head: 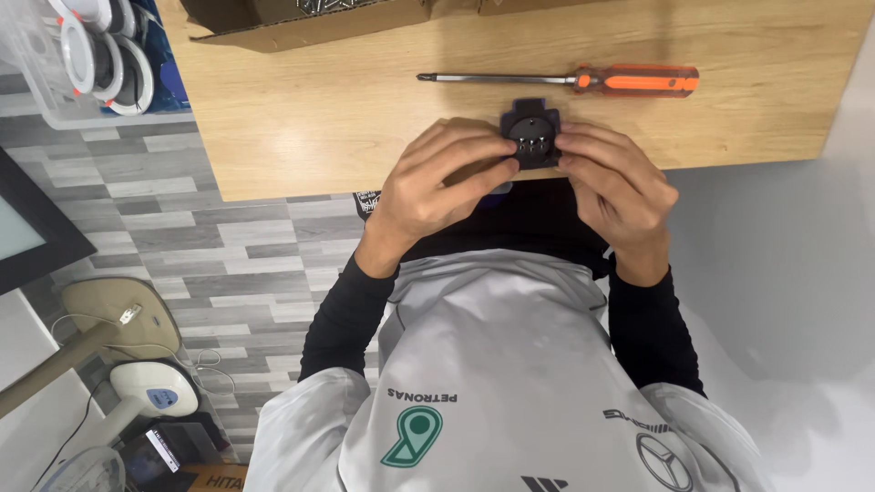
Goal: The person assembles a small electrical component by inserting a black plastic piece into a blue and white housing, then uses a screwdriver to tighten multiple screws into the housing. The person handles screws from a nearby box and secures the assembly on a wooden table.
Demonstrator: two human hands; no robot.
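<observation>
— At the desk's point(301, 137) near edge, both hands clamped on a small black socket part point(533, 137): left hand point(437, 187), right hand point(612, 189).

— Beyond them?

— Just past, an orange-handled screwdriver point(583, 80); farther, a cardboard box point(301, 23).

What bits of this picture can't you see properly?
Head view:
- Small black part: its sides and underside are hidden by the fingers of the left hand and right hand.
- Cardboard box: cut off by the top edge.
- Clear bin of white rings: cut off by the left edge.
</observation>
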